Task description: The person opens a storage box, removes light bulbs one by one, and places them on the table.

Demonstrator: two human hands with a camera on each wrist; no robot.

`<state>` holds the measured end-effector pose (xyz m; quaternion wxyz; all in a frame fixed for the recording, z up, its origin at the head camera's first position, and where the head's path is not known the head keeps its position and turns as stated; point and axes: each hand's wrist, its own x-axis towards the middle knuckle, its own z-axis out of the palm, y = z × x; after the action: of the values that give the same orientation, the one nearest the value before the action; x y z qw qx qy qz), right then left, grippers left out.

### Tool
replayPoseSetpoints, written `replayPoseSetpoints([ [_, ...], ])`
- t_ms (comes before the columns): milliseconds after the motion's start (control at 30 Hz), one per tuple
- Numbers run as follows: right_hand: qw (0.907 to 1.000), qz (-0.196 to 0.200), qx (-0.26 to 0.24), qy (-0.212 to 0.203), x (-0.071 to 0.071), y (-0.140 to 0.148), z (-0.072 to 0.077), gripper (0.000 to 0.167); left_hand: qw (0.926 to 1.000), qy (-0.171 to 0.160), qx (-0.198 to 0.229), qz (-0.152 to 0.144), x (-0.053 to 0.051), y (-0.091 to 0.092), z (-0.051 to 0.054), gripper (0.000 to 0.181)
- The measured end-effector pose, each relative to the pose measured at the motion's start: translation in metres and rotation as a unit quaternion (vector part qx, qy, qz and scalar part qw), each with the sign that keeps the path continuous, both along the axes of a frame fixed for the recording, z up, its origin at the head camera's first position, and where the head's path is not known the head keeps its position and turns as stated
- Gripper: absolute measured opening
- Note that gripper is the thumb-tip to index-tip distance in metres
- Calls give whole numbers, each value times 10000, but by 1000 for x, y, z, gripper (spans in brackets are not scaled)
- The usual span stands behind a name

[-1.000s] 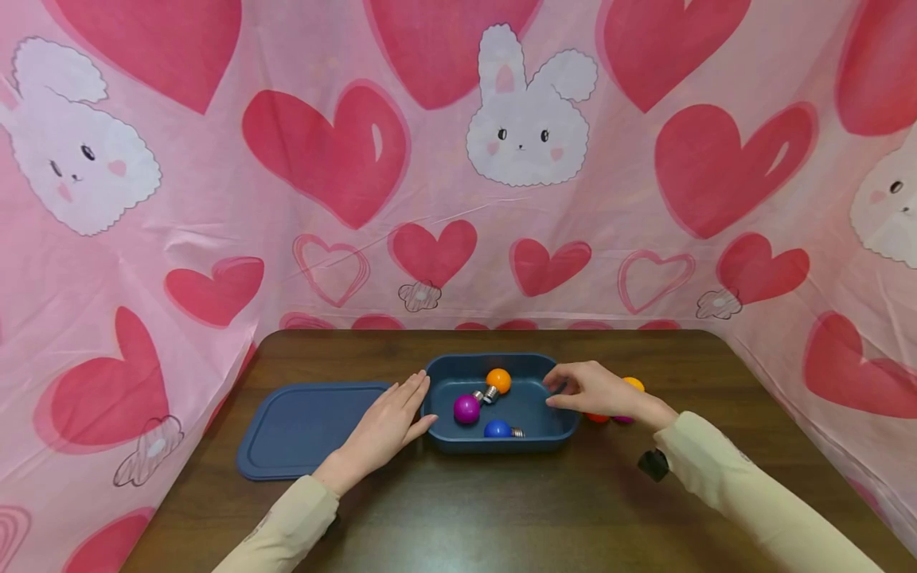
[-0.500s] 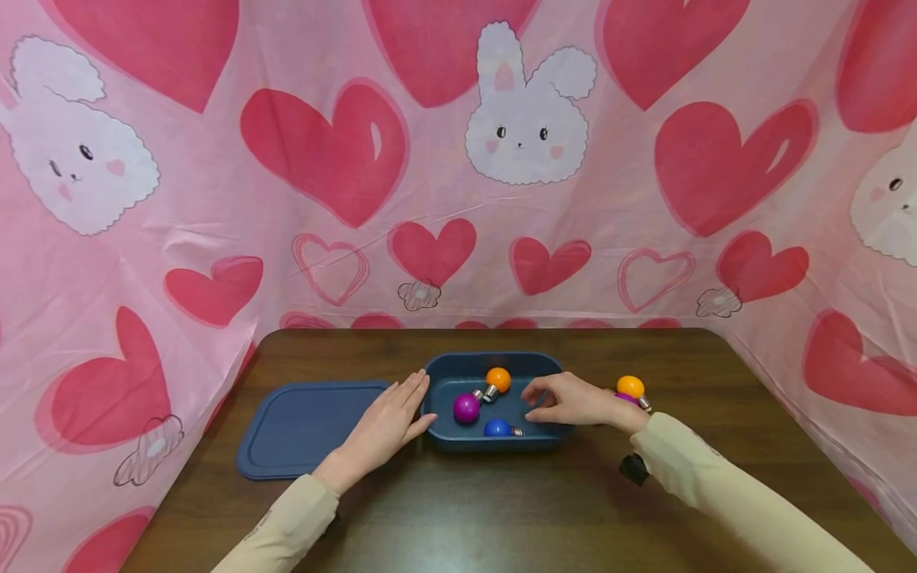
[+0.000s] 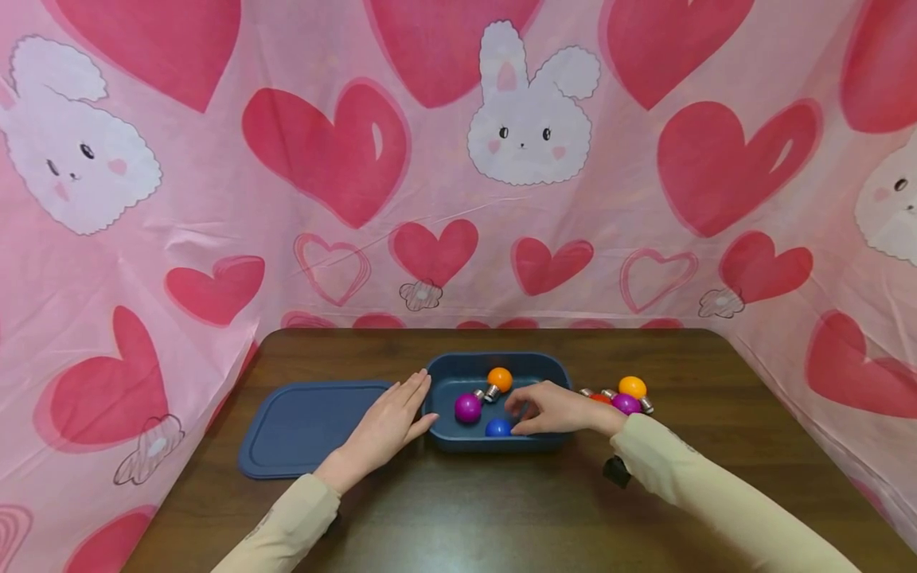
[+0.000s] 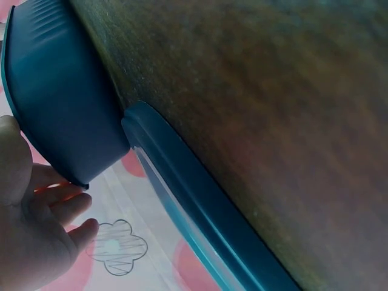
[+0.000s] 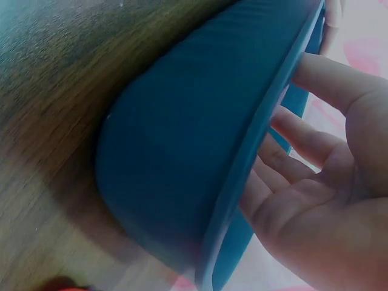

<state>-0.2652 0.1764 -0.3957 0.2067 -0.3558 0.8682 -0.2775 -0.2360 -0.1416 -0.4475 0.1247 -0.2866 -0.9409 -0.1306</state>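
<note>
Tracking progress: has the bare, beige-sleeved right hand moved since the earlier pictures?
Yes: the right hand moved left, further over the dark-blue rectangular plastic container.

Your head camera looks forward and down across the wooden table (image 3: 458,509); both wrist cameras, tilted and close, share the blue box's (image 3: 458,446) outer walls.

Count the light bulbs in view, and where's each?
6 visible: orange bulb, purple bulb and blue bulb in the container; second orange bulb, second purple bulb and red bulb on the table, right of it. The right hand may hide others.
</note>
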Motion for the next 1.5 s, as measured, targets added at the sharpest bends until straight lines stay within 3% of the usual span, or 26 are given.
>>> replayPoseSetpoints([
  [667, 9996, 252, 111, -2, -6, -14, -10, 28, 10000, -42, 24, 11, 1, 1, 0, 68],
  [867, 9993, 162, 282, -178, -6, -18, -9, 29, 10000, -30, 29, 26, 1, 1, 0, 67],
  [1200, 9983, 352, 419, -197, -9, -19, -8, 34, 10000, -11, -11, 47, 1, 1, -2, 68],
  [1500, 9994, 172, 225, -178, -9, -16, -9, 31, 9999, -91, 1, 77, 0, 1, 0, 68],
])
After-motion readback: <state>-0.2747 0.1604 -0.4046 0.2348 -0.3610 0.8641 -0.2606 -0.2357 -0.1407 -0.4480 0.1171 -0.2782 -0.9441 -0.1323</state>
